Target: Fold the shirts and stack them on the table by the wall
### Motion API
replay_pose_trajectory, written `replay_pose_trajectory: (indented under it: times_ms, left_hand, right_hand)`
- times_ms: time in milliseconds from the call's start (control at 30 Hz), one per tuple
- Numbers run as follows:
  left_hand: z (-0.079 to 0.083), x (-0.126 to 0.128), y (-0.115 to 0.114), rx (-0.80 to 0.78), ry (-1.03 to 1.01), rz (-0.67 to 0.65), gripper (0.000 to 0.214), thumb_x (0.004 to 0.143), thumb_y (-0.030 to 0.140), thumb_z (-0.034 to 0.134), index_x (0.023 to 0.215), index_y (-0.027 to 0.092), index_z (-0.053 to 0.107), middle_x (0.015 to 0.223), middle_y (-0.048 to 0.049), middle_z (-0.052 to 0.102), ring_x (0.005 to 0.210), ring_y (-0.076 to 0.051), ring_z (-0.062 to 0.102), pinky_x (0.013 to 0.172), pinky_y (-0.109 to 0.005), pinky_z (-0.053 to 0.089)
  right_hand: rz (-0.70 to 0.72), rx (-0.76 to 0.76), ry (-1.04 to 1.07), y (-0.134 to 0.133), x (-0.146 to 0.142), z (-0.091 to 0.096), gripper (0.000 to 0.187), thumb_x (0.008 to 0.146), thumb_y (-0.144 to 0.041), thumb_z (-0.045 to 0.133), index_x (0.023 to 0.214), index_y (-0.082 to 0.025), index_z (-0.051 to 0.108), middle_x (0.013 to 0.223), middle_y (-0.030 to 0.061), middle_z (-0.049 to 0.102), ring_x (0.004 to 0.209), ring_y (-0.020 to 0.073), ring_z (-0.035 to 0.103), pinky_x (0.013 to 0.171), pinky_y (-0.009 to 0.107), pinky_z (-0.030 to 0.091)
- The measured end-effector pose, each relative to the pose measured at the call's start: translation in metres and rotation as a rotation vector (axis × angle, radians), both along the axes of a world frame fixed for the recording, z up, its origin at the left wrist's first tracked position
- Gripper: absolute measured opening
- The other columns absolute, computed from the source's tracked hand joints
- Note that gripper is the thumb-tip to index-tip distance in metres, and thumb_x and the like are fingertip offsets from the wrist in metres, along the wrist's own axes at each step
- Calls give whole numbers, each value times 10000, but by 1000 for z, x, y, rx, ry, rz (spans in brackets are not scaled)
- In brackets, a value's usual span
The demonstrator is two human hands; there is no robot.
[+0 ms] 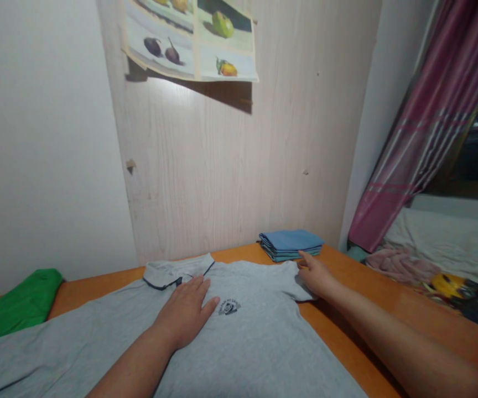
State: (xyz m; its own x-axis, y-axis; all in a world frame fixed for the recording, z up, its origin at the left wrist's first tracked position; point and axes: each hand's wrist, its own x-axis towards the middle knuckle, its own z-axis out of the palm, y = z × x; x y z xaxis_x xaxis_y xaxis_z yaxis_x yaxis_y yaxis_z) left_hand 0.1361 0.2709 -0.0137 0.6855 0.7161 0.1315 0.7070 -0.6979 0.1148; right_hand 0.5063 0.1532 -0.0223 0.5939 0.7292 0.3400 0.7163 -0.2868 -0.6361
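A grey polo shirt (247, 337) lies spread flat on an orange table (363, 287), collar towards the wall, a small dark crest on its chest. My left hand (185, 312) rests flat on the chest just below the collar, fingers stretched out. My right hand (316, 275) sits at the end of the shirt's right sleeve; its fingers are curled at the sleeve's edge, with the index finger pointing towards the wall. Whether it pinches the cloth is hard to tell.
A stack of folded blue cloths (291, 244) sits at the table's back edge by the wooden panel. A green garment (23, 304) lies at the left. To the right is a bed (450, 249) with clothes, and a pink striped curtain (434, 121).
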Motion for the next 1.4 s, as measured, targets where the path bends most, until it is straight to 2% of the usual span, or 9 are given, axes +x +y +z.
replay_pose_trajectory:
  times_ms: [133,300,400,600,833,933,1067,1233,1400]
  left_hand:
    - [-1,-1,0,-10,-34,-7,743,979,635,324,1516,144,470,1611,-171,360,1514,-300,304,1231,-497,235]
    - [0,-1,-1,-24,-71,-16,669,973,625,374,1495,228,506,1606,-150,388,1501,-312,334,1221,-517,238]
    - [0,-1,-2,-23,-55,-11,673,973,637,357,1499,243,504,1609,-151,384,1500,-318,334,1216,-518,245]
    - [0,-2,-4,-18,-49,-12,681,980,644,332,1506,245,495,1605,-153,395,1500,-311,337,1219,-509,247]
    - [1,-1,-5,-19,-65,-14,683,977,646,333,1505,245,498,1600,-154,405,1500,-315,337,1220,-516,243]
    - [0,-1,-5,-26,-68,-9,683,977,643,340,1502,238,502,1599,-157,404,1499,-316,338,1219,-514,244]
    - [-1,-1,-4,-28,-88,-9,667,969,652,355,1486,263,518,1597,-132,417,1498,-310,343,1215,-512,250]
    - [1,-1,-6,-26,-73,-7,669,971,642,354,1498,256,500,1603,-135,406,1504,-309,330,1219,-508,243]
    - [2,-1,-5,-22,-46,0,709,974,640,337,1535,221,445,1641,-148,321,1529,-301,267,1230,-499,222]
  right_hand:
    - [-9,49,-281,-3,-15,21,561,846,-210,560,1404,-152,557,1361,172,614,1191,299,580,1004,392,422]
    - [284,2,-253,27,-57,44,241,924,-258,505,983,-185,727,968,73,735,885,206,647,781,284,445]
    - [362,-91,-244,61,-81,45,289,953,-287,492,808,-181,719,788,48,719,763,184,630,676,261,411]
    - [428,-158,-325,100,-117,32,302,895,-303,601,1143,-197,737,1129,91,731,1016,218,642,845,279,430]
    - [544,-256,-538,79,-133,27,267,923,-329,533,973,-200,762,1041,108,694,896,216,642,756,292,412]
    - [486,-263,-478,83,-130,27,299,944,-334,504,919,-174,756,1018,115,709,910,204,643,771,278,410]
    - [373,-290,-387,99,-121,25,244,885,-255,561,1021,-166,743,990,105,746,902,204,661,726,266,413]
    - [312,-317,-342,114,-114,22,155,832,-238,620,892,-216,761,925,64,763,866,196,675,712,254,416]
    - [145,-287,-314,127,-109,22,267,913,-204,503,995,-162,753,1012,158,754,920,247,684,730,294,429]
